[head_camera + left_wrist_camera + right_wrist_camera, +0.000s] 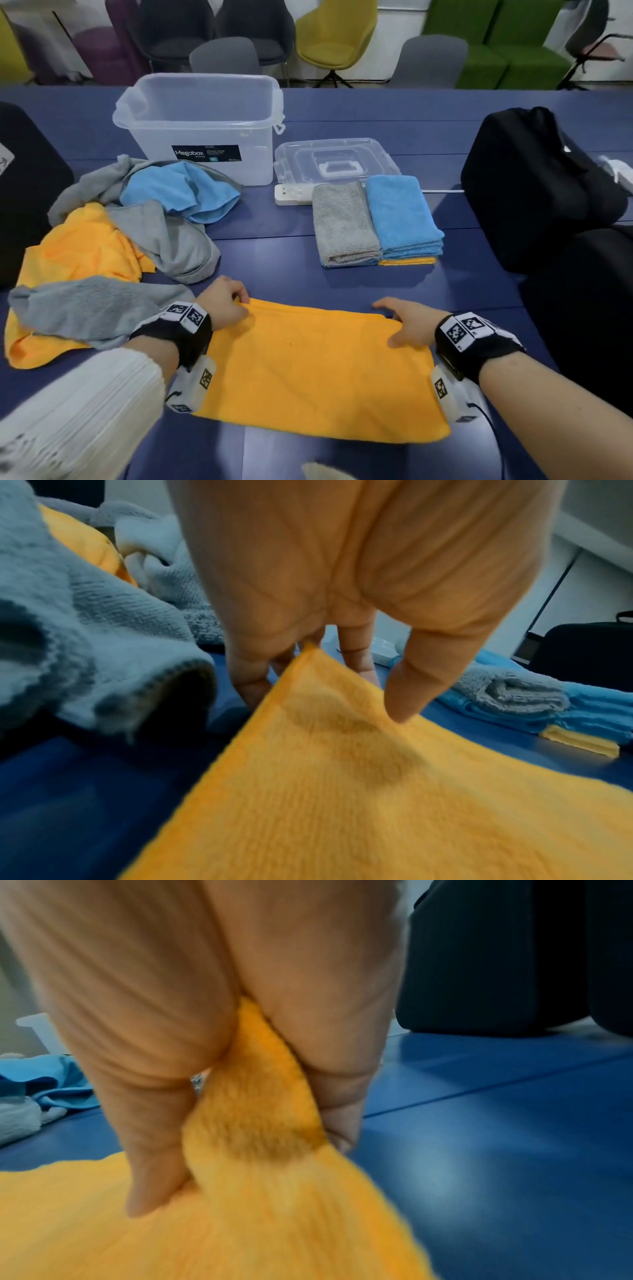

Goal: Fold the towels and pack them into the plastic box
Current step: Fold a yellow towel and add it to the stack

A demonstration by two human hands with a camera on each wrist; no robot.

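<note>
An orange towel [318, 370] lies folded flat on the blue table [281, 246] in front of me. My left hand [227, 303] pinches its far left corner; the left wrist view has the thumb on top of the orange towel [342, 777] and fingers under the corner. My right hand [404, 320] grips the far right corner, with the orange towel [260, 1096] bunched between thumb and fingers in the right wrist view. A clear plastic box [202, 123] stands open at the back. Folded grey and blue towels [376, 219] are stacked to its right.
A loose heap of grey, blue and orange towels [137, 219] lies at the left. The clear lid [335, 161] and a white power strip [294, 194] lie behind the folded stack. Black bags [541, 185] stand at the right, another dark shape at the far left. Chairs line the back.
</note>
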